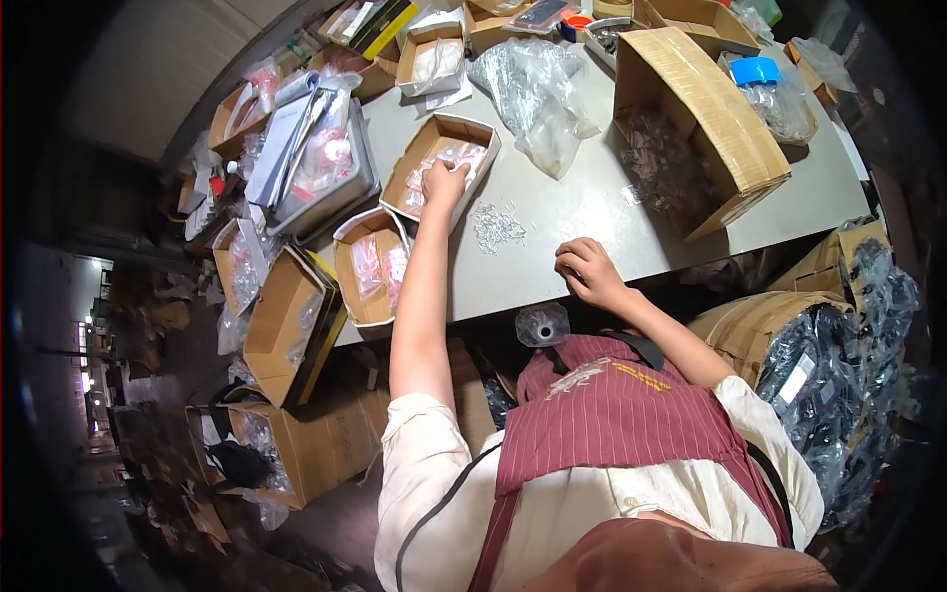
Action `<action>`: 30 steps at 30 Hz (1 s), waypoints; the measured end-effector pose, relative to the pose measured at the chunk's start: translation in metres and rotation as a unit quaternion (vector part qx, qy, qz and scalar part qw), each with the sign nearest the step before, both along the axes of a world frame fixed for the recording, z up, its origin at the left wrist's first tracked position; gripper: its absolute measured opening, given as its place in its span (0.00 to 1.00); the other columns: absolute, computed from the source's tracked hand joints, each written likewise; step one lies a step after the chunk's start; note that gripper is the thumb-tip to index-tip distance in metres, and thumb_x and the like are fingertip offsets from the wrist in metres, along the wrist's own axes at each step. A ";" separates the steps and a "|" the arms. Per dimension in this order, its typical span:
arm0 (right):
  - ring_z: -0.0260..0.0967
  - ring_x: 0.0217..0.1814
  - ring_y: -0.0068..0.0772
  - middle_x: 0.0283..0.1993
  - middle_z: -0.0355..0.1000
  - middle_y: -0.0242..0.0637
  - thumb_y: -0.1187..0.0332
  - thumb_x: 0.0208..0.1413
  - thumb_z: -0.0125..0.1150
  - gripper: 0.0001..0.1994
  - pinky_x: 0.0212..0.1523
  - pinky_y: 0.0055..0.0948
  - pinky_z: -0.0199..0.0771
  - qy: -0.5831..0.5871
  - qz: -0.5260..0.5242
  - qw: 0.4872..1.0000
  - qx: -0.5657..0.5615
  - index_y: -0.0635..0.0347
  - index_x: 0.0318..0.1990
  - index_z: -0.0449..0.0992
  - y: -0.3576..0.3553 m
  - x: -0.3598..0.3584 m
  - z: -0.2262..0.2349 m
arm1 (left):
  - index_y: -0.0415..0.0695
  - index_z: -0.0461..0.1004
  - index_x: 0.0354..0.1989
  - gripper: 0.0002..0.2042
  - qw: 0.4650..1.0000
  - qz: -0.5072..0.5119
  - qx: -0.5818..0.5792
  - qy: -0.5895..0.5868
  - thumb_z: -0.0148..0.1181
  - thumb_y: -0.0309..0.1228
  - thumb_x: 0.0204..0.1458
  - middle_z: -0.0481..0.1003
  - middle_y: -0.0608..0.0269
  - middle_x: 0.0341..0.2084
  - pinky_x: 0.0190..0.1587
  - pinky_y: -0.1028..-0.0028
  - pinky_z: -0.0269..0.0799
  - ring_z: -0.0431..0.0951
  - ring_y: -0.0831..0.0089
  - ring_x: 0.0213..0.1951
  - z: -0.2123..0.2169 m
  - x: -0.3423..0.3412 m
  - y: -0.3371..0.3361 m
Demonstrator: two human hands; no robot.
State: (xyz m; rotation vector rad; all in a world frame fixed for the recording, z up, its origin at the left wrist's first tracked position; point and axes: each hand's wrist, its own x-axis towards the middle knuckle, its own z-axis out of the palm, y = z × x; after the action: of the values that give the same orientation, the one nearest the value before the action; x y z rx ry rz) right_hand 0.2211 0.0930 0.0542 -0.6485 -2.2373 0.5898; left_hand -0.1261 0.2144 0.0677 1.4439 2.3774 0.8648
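Grey worktop [592, 197] carries the whole spread, and you lean over its near edge with both arms out. Your left hand [446, 184] reaches far across into a small open box [441, 164] standing toward the left edge; the fingers curl down onto the clear packets [464, 156] inside, pinching at them, though you cannot tell from here whether a packet is actually lifted. Your right hand [588, 271] rests at the near edge, fingers bent loosely inward and lying on the surface; whether it holds anything you cannot tell.

Between the two hands, just beside the box, lies a small heap of silvery parts [497, 228], loose on the bare top. A second open box [370, 266] with pinkish packets hangs at the near-left corner, close to your left forearm. A grey tray [340, 187] of papers and bags sits at the left edge, behind that.

Toward the far side, a crumpled clear bag [538, 94] lies in the middle. A large carton [691, 128] lies tipped on its side near the right edge, its opening facing you. Beyond it, at the far-right corner, sits a bag with a blue lid [755, 71] on top.
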 end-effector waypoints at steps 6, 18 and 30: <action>0.70 0.53 0.46 0.48 0.73 0.39 0.77 0.48 0.63 0.10 0.55 0.41 0.67 0.010 -0.016 1.000 0.025 0.61 0.40 0.75 -0.001 0.002 -0.001 | 0.39 0.83 0.33 0.18 0.993 -0.024 -0.103 -0.053 0.75 0.42 0.43 0.83 0.49 0.30 0.45 0.59 0.75 0.83 0.54 0.36 0.005 0.001 0.017; 0.70 0.54 0.45 0.47 0.75 0.39 0.77 0.48 0.62 0.09 0.57 0.40 0.68 0.018 -0.009 1.000 0.013 0.61 0.39 0.76 -0.001 0.001 -0.001 | 0.36 0.83 0.42 0.12 0.917 -0.012 0.050 -0.395 0.57 0.32 0.63 0.81 0.60 0.32 0.32 0.74 0.73 0.78 0.74 0.33 0.033 -0.008 -0.029; 0.73 0.42 0.23 0.44 0.74 0.35 0.69 0.61 0.66 0.18 0.40 0.25 0.78 0.161 0.143 0.839 -0.499 0.63 0.56 0.71 0.005 0.006 0.062 | 0.37 0.80 0.32 0.11 0.901 -0.295 -0.073 -0.310 0.59 0.33 0.61 0.77 0.69 0.23 0.33 0.78 0.68 0.72 0.83 0.28 0.055 0.141 -0.182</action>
State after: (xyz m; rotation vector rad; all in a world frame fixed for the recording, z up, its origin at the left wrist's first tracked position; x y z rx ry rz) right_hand 0.2273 0.0980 0.1160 -0.6173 -1.5855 1.9202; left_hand 0.0149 0.0327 0.1225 1.4244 1.3944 0.7944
